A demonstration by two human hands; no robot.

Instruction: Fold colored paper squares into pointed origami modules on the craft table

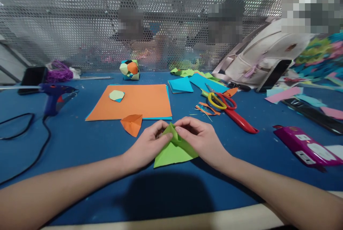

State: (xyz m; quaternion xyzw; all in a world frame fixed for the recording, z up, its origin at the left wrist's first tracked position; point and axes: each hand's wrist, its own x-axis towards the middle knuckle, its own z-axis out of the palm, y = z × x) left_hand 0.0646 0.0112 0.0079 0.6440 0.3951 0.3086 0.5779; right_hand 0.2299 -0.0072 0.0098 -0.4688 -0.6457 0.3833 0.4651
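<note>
A folded sheet of green paper [174, 154] is between my two hands, low over the blue table. My left hand [150, 140] pinches its upper left part, thumb on top. On the other side, my right hand [202, 138] grips the upper right part with thumb and fingers together. A small raised fold stands up between the thumbs; the undersides of the fingers are hidden. Just beyond my left hand lies an orange folded paper piece [132, 124]. Behind that is a stack of orange paper sheets [142, 99] with a pale green and blue folded piece [117, 96] on it.
Red and yellow scissors [226, 102], a red-handled cutter [242, 121] and a purple power strip [308, 147] lie to the right. Blue paper squares [180, 84] and a paper ball [130, 69] are farther back. At left is a blue glue gun [55, 97] with its cord. A perforated metal panel [88, 26] borders the back.
</note>
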